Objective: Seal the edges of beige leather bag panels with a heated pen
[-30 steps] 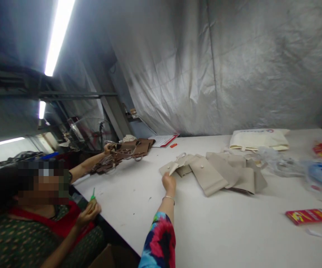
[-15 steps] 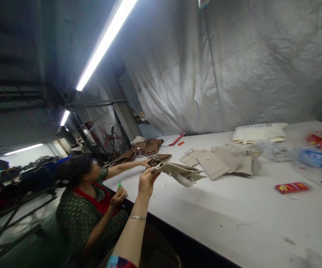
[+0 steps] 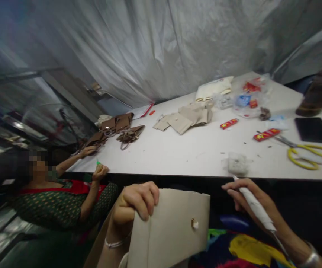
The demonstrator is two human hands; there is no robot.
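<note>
My left hand (image 3: 138, 203) is closed on the upper left edge of a beige bag piece (image 3: 174, 227). The piece hangs upright in front of the table edge, with a small gold clasp (image 3: 195, 223) on its face. To its right, my right hand (image 3: 257, 201) grips a slim white pen-shaped tool (image 3: 256, 208) with a cord trailing from its rear end. The tool's tip points up and left, near a small whitish block (image 3: 237, 163) at the table's edge, and is apart from the bag piece.
More beige pieces (image 3: 182, 121) lie mid-table. Brown bags (image 3: 122, 123) are at the left, by a co-worker (image 3: 66, 197) holding a green-tipped bottle. Red packs (image 3: 267, 134), yellow-handled scissors (image 3: 303, 156), a phone (image 3: 314, 129) and a dark bottle (image 3: 317, 93) are to the right.
My left hand has drawn the beige bag piece back from over the table towards me. My right hand with the white tool has come into view. The view has turned right.
</note>
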